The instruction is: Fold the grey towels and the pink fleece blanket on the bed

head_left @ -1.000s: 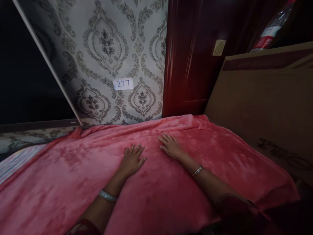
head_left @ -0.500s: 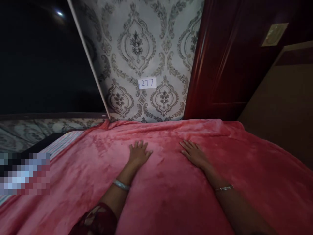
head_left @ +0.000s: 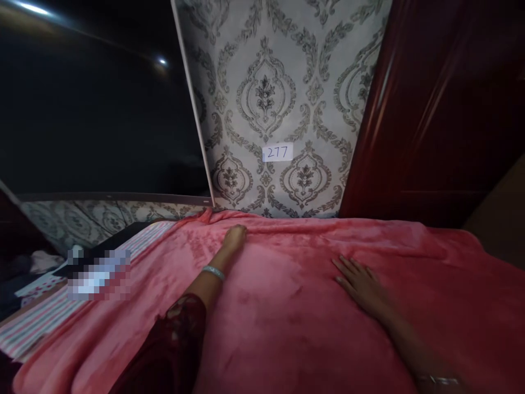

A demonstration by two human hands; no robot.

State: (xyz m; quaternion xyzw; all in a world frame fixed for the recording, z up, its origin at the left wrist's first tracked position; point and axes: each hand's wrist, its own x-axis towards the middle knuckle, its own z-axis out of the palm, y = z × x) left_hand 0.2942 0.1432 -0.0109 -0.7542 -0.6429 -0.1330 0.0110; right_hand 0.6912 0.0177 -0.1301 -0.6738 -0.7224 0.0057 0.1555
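A pink plush blanket (head_left: 262,306) lies spread out in front of me, with wrinkles and a loose fold along its far edge. My left hand (head_left: 235,239) is at that far fold, to the left of the middle, its fingers curled down into the blanket; the fingertips are hidden. Lower and to the right, my right hand (head_left: 360,282) rests flat on the blanket with its fingers stretched out. A bracelet circles each wrist.
Behind the blanket stands a patterned wall with a paper label (head_left: 278,152) reading 277. A dark television screen (head_left: 102,109) is at left, a dark red wooden panel (head_left: 426,109) at right. Striped cloth (head_left: 45,317) shows beyond the blanket's left side, partly blurred out.
My left hand has moved forward to the far fold and gone from flat and spread to curled. My right hand stays flat on the blanket. The view has swung left.
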